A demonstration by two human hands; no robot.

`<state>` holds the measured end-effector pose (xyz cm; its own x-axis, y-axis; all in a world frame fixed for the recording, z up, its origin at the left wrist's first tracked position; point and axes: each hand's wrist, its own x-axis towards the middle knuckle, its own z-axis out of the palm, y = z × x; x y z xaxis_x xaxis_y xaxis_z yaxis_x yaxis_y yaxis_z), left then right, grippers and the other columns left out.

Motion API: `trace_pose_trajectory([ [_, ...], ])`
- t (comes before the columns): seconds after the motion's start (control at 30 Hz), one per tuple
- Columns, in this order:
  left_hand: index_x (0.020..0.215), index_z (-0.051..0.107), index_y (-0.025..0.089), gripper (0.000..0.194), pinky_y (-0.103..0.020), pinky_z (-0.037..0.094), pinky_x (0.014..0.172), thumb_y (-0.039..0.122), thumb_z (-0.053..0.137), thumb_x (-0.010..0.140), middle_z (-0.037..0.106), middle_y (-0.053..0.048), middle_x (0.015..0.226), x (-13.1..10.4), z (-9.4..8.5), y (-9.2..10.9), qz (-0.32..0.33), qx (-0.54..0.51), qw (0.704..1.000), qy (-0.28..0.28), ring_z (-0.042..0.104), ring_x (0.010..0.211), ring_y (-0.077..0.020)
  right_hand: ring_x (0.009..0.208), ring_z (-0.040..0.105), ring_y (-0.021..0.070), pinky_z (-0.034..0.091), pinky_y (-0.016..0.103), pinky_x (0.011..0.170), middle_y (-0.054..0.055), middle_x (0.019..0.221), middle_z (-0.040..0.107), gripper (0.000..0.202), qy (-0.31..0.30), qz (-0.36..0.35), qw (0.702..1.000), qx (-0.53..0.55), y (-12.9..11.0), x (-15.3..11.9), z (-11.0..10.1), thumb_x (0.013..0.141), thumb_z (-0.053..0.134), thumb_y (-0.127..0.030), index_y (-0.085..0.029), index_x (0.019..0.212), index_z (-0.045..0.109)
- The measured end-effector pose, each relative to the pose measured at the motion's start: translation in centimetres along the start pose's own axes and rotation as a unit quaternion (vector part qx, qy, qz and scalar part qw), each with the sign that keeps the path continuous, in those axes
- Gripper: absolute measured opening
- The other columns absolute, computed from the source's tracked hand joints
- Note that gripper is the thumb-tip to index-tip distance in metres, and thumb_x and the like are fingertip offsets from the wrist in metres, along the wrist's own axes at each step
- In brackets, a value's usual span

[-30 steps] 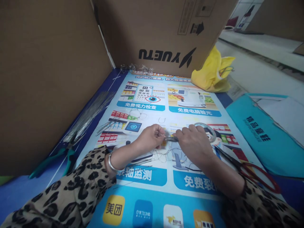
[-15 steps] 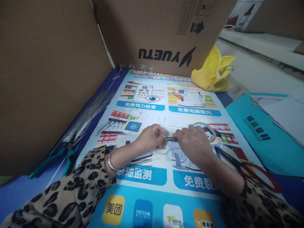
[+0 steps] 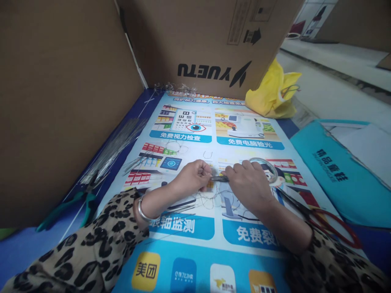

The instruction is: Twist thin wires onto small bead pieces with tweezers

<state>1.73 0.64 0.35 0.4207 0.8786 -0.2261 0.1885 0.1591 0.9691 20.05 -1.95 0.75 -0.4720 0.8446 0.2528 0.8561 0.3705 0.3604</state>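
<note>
- Your left hand [image 3: 193,177], left of the sheet's middle, is closed in a tight pinch; what its fingertips grip, if anything, is too small to tell.
- Your right hand [image 3: 249,185] is wrapped shut around a slim grey metal tool [image 3: 220,178], its tip pointing left and reaching your left fingertips; the handle is hidden in your palm.
- Thin loops of grey wire [image 3: 210,197] lie below and between your hands on the glossy blue-and-white printed sheet [image 3: 171,252].
- The step in hand looks like fine wire work at the tool's tip. The next move probably calls for a steady left pinch and a small, controlled right wrist turn.
- Most open room is near you, between your forearms; lifting slightly should keep the loops from snagging.
- To your left, the bundle of straight silver wires [image 3: 113,150] and the teal-handled metal pliers [image 3: 90,199] limit sideways sweeps, and a tall brown cardboard panel [image 3: 61,101] walls that side.
- To your right, a clear round ring [image 3: 275,173] sits just behind your knuckles, and the red-handled dark scissors [image 3: 307,212] lie beside your forearm: keep that elbow quiet.
- Far off, an upright brown cardboard panel with black lettering [image 3: 207,40] closes the sheet's far edge, with a crumpled yellow bag [image 3: 271,97] at its right.
</note>
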Motion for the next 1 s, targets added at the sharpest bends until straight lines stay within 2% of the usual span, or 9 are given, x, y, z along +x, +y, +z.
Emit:
trace_pose_trajectory([
  [1.0, 0.080, 0.045, 0.017, 0.012, -0.015, 0.035, 0.039, 0.017, 0.056, 0.075, 0.049, 0.008, 0.042, -0.13, -0.01, 0.01, 0.000, -0.021, 1.000, -0.010, 0.046, 0.035, -0.0062, 0.066, 0.048, 0.0216, 0.017, 0.034, 0.063, 0.006, 0.063, 0.059, 0.020, -0.027, 0.000, 1.000, 0.005, -0.04, 0.11, 0.22, 0.085, 0.042, -0.015, -0.017, 0.073, 0.058],
])
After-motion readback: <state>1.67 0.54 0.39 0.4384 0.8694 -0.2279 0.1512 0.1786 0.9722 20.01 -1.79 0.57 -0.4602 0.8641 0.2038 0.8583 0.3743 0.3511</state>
